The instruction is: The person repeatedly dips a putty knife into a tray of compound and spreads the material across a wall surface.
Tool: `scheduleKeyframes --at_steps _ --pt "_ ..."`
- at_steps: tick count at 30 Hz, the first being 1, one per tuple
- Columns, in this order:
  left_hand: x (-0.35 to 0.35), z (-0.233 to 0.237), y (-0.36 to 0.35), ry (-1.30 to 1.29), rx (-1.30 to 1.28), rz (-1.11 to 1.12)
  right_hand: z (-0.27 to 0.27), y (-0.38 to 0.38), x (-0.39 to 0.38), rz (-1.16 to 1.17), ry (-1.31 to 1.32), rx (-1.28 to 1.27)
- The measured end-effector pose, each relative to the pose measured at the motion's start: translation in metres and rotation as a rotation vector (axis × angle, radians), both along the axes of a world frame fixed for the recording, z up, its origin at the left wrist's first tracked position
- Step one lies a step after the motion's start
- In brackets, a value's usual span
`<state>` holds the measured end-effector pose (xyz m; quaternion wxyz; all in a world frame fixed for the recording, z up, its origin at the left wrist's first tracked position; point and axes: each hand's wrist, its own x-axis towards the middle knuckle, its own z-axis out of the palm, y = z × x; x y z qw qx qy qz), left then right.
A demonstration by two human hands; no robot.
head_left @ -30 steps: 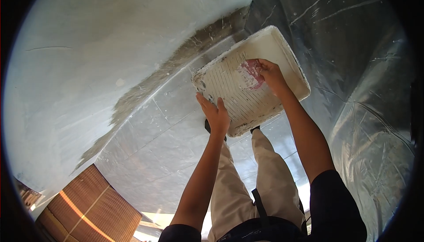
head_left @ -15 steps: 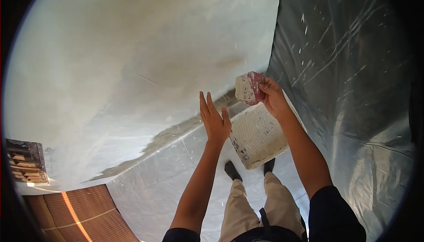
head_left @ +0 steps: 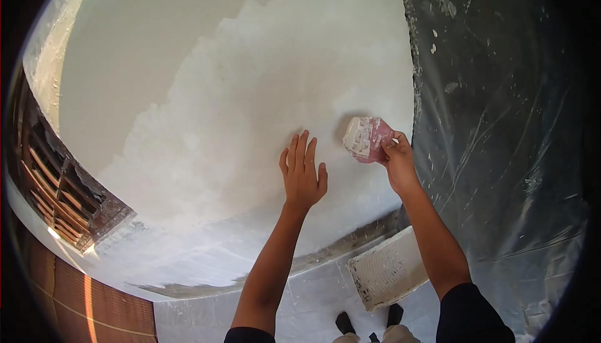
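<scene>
Scraper (head_left: 369, 139): held up in front of the pale wall (head_left: 250, 80), towards its right side, near the dark plastic sheeting (head_left: 488, 105). A soft shadow is cast beside it, so closeness to the wall is suggested; whether the surface is touched cannot be told.
Right hand (head_left: 399, 160): the scraper's right edge is pinched between thumb and fingers. The reddish end is gripped, probably so that the skin is spared the paste and the coated end is left facing outward.
Left hand (head_left: 303, 177): nothing is held. The fingers are extended and slightly fanned, with the thumb set apart. The palm is turned towards the wall, perhaps for steadiness; contact cannot be confirmed.
Tray (head_left: 388, 268): set on the covered floor (head_left: 275, 299), close to the wall's foot and just beyond the dark-covered feet (head_left: 345, 323), presumably so that it can be reached by bending.
Sheeting: hung at the right of the wall and marked with pale splashes, likely as a guard against spatter.
Scraper's look: flat, thin and many-sided. Its left part is caked with off-white paste, unevenly edged; its right part is dull red, marked with pale smears. Any lettering is too small to be read.
</scene>
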<state>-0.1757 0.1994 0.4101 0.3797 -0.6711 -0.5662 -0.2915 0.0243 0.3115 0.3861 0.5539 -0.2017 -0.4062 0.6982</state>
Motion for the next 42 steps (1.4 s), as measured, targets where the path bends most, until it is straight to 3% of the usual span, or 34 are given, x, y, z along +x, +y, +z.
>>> scheduleKeyframes --at_steps 11,16,18,21,26,28,30,32,42 --pt "-0.043 0.169 0.011 0.292 0.317 -0.014 0.141 -0.011 -0.030 -0.059 0.124 0.392" --pt "-0.066 0.215 0.006 0.425 0.352 0.038 0.176 -0.015 -0.057 -0.151 0.176 0.507" --pt "-0.077 0.222 0.003 0.562 0.276 0.069 0.187 -0.021 -0.068 -0.191 0.255 0.545" --pt "-0.094 0.225 0.000 0.629 0.237 0.092 0.204 -0.038 -0.075 -0.656 -0.018 0.793" --pt "-0.106 0.210 0.014 0.652 0.365 0.047 0.202 -0.052 -0.102 -0.774 -0.107 0.976" --pt "-0.112 0.211 0.014 0.528 0.523 -0.050 0.196 -0.049 -0.125 -0.940 -0.096 1.091" --pt "-0.115 0.211 0.016 0.502 0.550 -0.082 0.192 -0.048 -0.142 -0.982 -0.123 1.118" --pt "-0.115 0.213 0.016 0.473 0.580 -0.114 0.191 -0.049 -0.159 -1.171 -0.243 1.150" --pt "-0.118 0.219 0.014 0.291 0.732 -0.272 0.181 -0.055 -0.222 -1.342 -0.652 1.210"
